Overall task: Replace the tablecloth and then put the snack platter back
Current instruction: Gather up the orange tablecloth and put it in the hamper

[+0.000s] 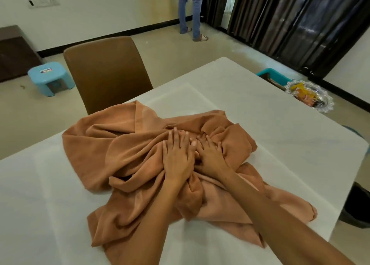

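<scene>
Pressing both hands, left [177,156] and right [212,157], on crumpled orange tablecloth [128,160], white table [260,124]

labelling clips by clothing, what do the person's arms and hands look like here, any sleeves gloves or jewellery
Both forearms are bare as far as the frame shows: no sleeves in view. The left hand and right hand wear no gloves, and no rings, bracelets or watch are visible. The fingernails look short and unpainted. Nothing is marked or strapped on either arm.

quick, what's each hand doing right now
Left hand: open, fingers flat on the bunched brown cloth.
Right hand: open, fingers spread, pressing on the same cloth.
</scene>
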The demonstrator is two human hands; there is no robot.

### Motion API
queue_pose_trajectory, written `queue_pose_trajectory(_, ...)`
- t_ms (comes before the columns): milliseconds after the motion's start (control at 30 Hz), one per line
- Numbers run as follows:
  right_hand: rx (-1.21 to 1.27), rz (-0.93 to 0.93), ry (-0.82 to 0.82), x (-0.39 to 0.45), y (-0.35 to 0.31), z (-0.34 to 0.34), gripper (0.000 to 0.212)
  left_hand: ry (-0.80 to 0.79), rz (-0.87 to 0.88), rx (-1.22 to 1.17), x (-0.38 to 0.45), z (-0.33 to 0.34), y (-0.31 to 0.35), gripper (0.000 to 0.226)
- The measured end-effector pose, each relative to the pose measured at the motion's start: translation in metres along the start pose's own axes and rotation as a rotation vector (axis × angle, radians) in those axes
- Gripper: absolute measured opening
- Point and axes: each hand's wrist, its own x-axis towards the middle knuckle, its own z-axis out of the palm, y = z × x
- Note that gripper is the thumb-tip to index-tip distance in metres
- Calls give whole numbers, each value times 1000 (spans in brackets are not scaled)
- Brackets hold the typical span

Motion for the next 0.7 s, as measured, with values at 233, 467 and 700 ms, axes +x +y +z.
queue_pose_trajectory(233, 119, -41, 113, -41, -1, 16, 90, -80, 45, 88, -26, 15, -8, 71)
queue_pose_trajectory(467, 141, -101, 112, -108, -10, 32, 85, -3, 76, 116, -99, 16, -7, 50)
queue_pose_trajectory(700, 104, -150, 95, -161, -16, 35, 83, -55, 81, 125, -147, 12, -1, 50)
